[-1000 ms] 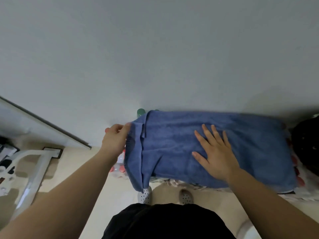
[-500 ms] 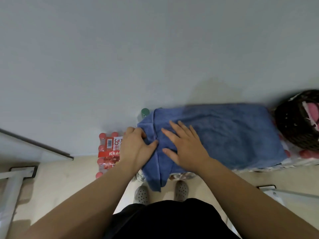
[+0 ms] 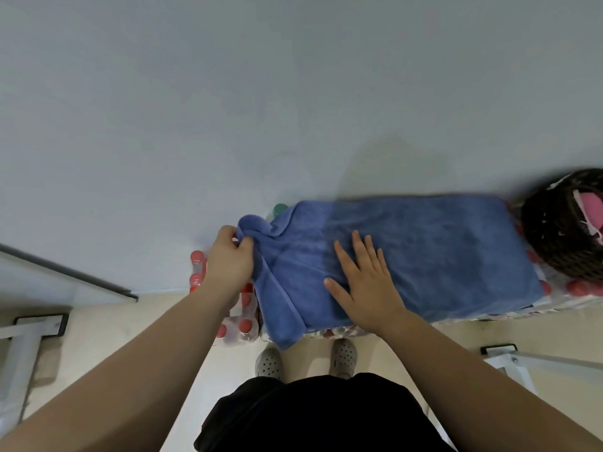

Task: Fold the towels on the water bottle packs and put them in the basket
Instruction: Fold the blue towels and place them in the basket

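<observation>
1. The towel [image 3: 424,252] is being spread across the packs [image 3: 241,324] against the wall, beside the basket [image 3: 561,236].
2. Its left corner is being pinched in the curled fingers of the left hand [image 3: 228,259].
3. The towel is being pressed by the right hand [image 3: 365,285], fingers straight and spread.

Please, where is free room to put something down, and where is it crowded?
Free: the blue towel, right half, between the right hand and the basket; the floor between the bottle pack and the white stand. Crowded: the towel's left end, where the left hand grips it; the basket holds something pink.
</observation>
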The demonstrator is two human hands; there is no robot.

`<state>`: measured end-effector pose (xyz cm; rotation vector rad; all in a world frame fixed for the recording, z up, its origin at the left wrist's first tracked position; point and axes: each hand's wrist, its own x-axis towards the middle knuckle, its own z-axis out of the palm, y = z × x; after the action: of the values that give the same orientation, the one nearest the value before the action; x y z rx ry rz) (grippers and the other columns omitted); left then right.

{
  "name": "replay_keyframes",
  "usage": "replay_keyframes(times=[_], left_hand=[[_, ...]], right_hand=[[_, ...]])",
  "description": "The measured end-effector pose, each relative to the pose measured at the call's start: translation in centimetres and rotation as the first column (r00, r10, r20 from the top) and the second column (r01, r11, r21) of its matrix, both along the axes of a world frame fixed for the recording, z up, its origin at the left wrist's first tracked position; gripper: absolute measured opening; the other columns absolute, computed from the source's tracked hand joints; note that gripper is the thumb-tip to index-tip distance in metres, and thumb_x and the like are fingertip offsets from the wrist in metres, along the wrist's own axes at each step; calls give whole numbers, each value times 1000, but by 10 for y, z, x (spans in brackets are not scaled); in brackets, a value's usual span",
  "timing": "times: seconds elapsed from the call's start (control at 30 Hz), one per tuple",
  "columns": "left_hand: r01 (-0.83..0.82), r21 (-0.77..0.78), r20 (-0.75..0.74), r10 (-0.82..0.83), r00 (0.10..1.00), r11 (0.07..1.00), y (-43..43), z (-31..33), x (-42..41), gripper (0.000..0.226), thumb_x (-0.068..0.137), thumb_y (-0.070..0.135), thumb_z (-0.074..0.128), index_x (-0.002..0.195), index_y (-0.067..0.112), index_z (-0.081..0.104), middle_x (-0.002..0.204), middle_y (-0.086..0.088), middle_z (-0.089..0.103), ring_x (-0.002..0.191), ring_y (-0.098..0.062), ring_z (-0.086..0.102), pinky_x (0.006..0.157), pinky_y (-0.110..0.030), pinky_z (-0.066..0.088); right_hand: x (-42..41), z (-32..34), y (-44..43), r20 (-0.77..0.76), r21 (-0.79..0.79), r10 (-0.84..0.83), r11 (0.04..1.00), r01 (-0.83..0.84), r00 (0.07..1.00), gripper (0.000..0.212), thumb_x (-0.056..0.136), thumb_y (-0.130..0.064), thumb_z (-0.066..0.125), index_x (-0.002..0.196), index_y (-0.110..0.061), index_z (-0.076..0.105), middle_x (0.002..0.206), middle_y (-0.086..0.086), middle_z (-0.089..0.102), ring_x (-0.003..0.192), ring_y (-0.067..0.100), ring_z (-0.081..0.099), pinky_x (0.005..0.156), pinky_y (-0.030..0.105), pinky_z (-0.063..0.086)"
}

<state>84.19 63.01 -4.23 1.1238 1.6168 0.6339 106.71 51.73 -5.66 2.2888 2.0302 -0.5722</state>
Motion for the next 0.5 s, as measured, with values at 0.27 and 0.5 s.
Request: replay_keyframes(times=[0.27, 0.5], left_hand=[[268, 172, 113, -289, 951, 948, -25, 9, 9, 27, 94, 13, 55, 116, 28, 57, 93, 5, 70, 79, -12, 65, 65, -26, 51], [342, 351, 74, -390, 918, 872, -40, 18, 14, 27, 97, 8, 52, 113, 26, 62, 91, 6, 69, 81, -10, 64, 68, -21, 51]], right_hand=[[-60, 50, 47, -518, 120, 63, 993, -1, 853, 49, 100, -44, 46, 146, -29, 44, 87, -7, 64, 85, 13, 59, 79, 30, 48], [-78, 67, 60, -806, -156, -319, 927, 340, 499, 45, 104, -31, 49, 148, -25, 44, 132, -10, 56, 124, 4, 50, 104, 17, 39]])
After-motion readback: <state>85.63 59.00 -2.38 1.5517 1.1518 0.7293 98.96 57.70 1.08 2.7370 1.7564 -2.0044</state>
